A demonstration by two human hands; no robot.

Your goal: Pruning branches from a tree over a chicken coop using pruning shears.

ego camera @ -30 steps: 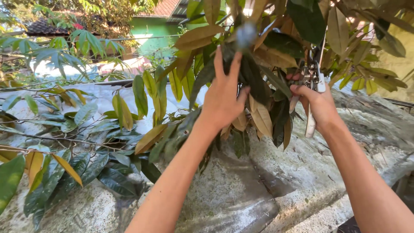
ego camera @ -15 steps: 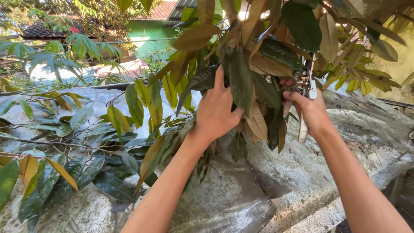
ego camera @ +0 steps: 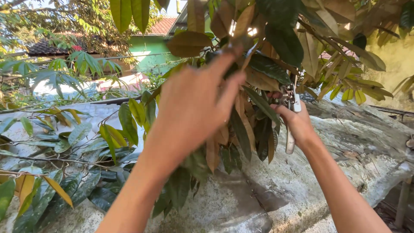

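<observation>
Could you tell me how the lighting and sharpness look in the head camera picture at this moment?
Head view: the left hand is close to the lens and smeared by motion blur; the right hand with the white-handled pruning shears is sharper; dappled sun mottles the grey roof, the leaf cluster sits mostly in shade, and the yellow wall is brightly lit.

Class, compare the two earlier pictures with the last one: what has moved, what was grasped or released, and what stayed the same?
The left hand has come off the leaf cluster it gripped half a second ago and now sits nearer the camera, blurred, fingers reaching up into the leaves. The whole view has shifted slightly. The right hand still holds the white-handled pruning shears among the twigs, and the concrete surface below is unchanged.
</observation>
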